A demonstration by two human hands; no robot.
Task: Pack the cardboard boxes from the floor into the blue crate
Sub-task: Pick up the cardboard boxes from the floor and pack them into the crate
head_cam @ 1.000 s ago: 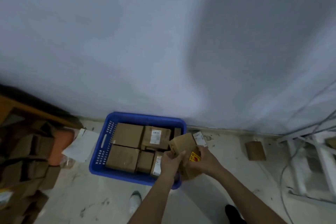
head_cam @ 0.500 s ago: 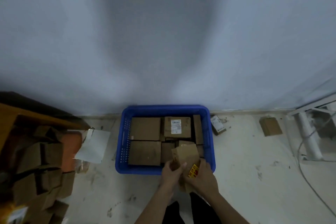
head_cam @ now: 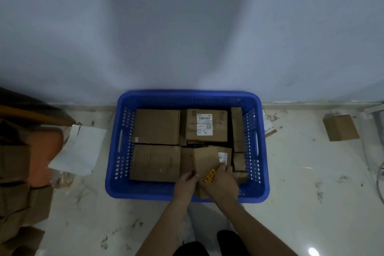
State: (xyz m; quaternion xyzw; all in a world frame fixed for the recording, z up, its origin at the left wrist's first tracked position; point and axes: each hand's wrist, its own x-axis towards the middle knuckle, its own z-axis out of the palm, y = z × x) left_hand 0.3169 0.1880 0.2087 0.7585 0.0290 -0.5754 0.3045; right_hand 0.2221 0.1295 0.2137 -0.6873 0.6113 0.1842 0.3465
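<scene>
- Left hand [head_cam: 185, 183] gripped the near-left edge of a small cardboard box [head_cam: 205, 163], fingers curled round that edge.
- Right hand [head_cam: 222, 184] held the same box from the right, fingers wrapped over its near-right corner and partly covering a yellow sticker [head_cam: 210, 175].
- The box was tilted, long axis running away from the person, far end pointing into the blue crate [head_cam: 113, 174] and near end over the crate's near rim.
- Both hands were about equally close to the box; the right sat slightly deeper into the crate.
- Below and just beyond the box lay the near-middle part of the crate, between a large flat box [head_cam: 154, 163] on the left and small boxes at the right wall. Whether an open gap remained there could not be told; the held box hid it.
- Judgement: the next move calls for lowering the far end forward and down.
- Still on the floor [head_cam: 301, 183]: a loose box [head_cam: 340, 128] well to the right, and a labelled box [head_cam: 269, 125] just beside the crate's right wall.
</scene>
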